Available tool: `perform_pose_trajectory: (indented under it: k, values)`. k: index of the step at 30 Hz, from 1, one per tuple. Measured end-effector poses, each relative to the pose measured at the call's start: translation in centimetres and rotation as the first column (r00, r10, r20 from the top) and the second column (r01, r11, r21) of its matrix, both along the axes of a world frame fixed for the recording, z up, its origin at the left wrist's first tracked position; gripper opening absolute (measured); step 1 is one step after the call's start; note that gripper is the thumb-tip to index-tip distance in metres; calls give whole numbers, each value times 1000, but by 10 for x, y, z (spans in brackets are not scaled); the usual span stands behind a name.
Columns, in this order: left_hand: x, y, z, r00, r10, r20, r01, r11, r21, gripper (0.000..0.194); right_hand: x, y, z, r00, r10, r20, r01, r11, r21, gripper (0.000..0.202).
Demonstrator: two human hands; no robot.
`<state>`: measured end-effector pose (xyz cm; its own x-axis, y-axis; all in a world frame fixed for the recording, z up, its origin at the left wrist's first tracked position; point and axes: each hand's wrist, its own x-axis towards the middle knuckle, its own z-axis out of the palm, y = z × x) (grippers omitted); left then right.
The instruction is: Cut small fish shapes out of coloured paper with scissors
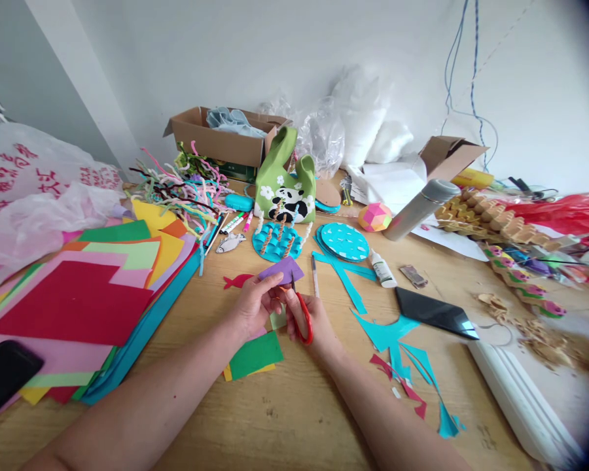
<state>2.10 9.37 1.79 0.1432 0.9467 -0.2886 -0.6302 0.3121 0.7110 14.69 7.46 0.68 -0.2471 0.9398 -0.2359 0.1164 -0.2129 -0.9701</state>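
Observation:
In the middle of the table my left hand (255,304) pinches a small piece of purple paper (279,269) by its near edge. My right hand (307,320) grips a pair of scissors (304,322) by the red handles, with the dark blades at the paper's right side. Just beyond my left hand lies a red paper fish (237,281). Under and in front of the hands are small cut sheets, the top one a green sheet (256,355). A pen (315,275) lies just past my right hand.
Coloured sheets (73,301) are stacked at left with a black phone (7,376) on them. Blue discs (342,241), a glue bottle (382,269) and blue scraps (392,332) lie to the right. A green panda bag (285,186) and grey flask (419,209) stand behind.

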Motion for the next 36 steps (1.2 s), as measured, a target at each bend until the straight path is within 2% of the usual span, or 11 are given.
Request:
perform_pose_trajectory:
  k: [14,36]
  values:
    - [-2,2,-11,995,46,-90,-42,998,42,23,-3,-3,5,997,42,69,-43,999,17,63]
    - [0,-1,0,987,68,-143,-65,998,27,21,-1,-3,1,996,89,28,-89,996,2,61]
